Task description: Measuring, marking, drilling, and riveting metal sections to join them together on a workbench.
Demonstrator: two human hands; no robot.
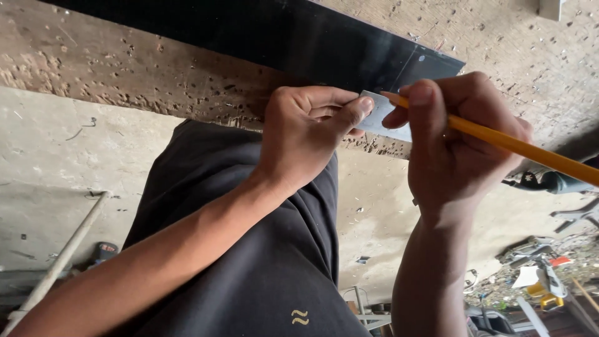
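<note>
Both forearms fill the near field over a black garment (pixel 249 249). Left hand (pixel 306 134) curls with thumb pressed on a small grey metal plate (pixel 382 115), pinning it at the near edge of a pitted concrete slab (pixel 125 68). Plate is flat, pale, square-cornered, and lies just beside the corner of a glossy black sheet (pixel 299 37) resting on the slab. Right hand (pixel 455 143) is closed around a yellow pencil (pixel 518 146), fingers clamped together near the point, tip touching the plate's upper edge, shaft running out to the right. Thumb and fingers hide most of the plate. Beyond: concrete floor (pixel 50 162), a pale pole (pixel 62 256) at left, scattered tools (pixel 543 281) at lower right.
</note>
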